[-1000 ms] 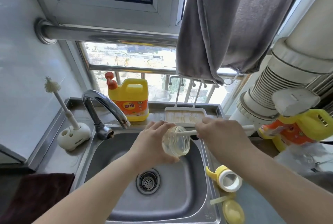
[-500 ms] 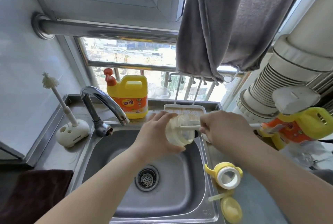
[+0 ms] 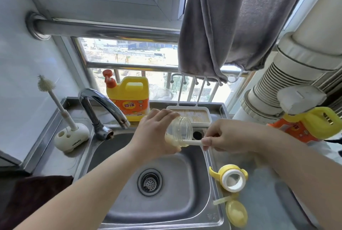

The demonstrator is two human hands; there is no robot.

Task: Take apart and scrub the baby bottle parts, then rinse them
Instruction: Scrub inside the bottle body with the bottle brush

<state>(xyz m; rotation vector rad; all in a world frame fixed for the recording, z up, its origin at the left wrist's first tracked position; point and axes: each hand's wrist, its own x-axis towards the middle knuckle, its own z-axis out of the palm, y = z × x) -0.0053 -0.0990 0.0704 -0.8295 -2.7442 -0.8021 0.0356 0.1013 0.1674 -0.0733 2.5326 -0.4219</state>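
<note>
Clear plastic, thin and stiff, makes the baby bottle body (image 3: 180, 131), which is held over the back part of the steel sink (image 3: 187, 200), at about 12 o'clock from the drain (image 3: 149, 182). It lies on its side with the open threaded mouth toward 3 o'clock. The left hand (image 3: 153, 137) is wrapped around its base and closed on it, fingers over the top and thumb below. The right hand (image 3: 231, 135) is closed around the white handle of a bottle brush (image 3: 194, 142), whose head is inside the bottle near the bottom. I judge the bottle to be light and rigid, not easy to break, but slippery when wet or soapy, so a full grip around the middle or base is better than a pinch at the rim. The thread should stay free for the brush. On the counter, at about 4 o'clock from the drain, the yellow handled collar (image 3: 230, 179) lies on its side, and near it, closer to the camera, the yellow cap (image 3: 236, 213) and a pale straw piece (image 3: 221, 201) lie apart from each other. They look light and small and could roll.
</note>
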